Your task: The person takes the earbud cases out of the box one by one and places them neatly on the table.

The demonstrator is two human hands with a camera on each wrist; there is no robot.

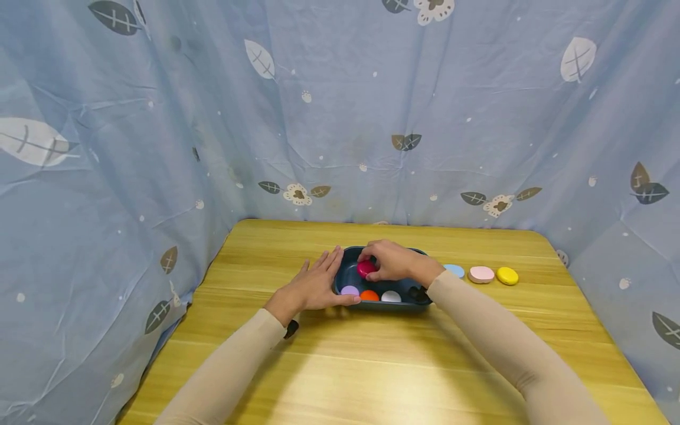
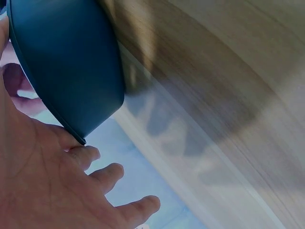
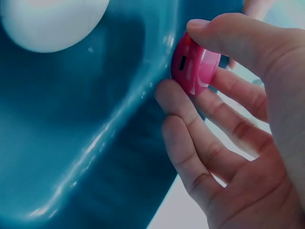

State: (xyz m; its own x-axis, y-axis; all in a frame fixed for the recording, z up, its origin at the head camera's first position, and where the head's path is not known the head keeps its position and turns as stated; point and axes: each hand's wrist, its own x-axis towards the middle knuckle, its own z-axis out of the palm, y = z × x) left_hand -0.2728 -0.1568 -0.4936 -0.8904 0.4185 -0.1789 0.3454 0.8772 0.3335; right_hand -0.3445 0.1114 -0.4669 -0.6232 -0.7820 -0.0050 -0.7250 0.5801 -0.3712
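Observation:
A dark blue-green tray (image 1: 409,306) stands on the wooden table. My right hand (image 1: 394,260) reaches into it and pinches a glossy magenta rounded case (image 1: 365,270) between thumb and fingers. In the right wrist view a small dark slot shows in the side of the magenta case (image 3: 195,67). With fingers spread and fairly straight, my left hand (image 1: 316,286) rests against the tray's left end, thumb along the front rim. In the tray's front lie a lilac piece (image 1: 349,290), an orange piece (image 1: 369,295), a white piece (image 1: 391,296) and a black piece (image 1: 417,293).
Right of the tray, a light blue piece (image 1: 454,270), a pale pink oval piece (image 1: 481,274) and a yellow round piece (image 1: 507,275) sit in a row on the table (image 1: 372,366). A patterned blue curtain (image 1: 340,118) hangs behind and at both sides.

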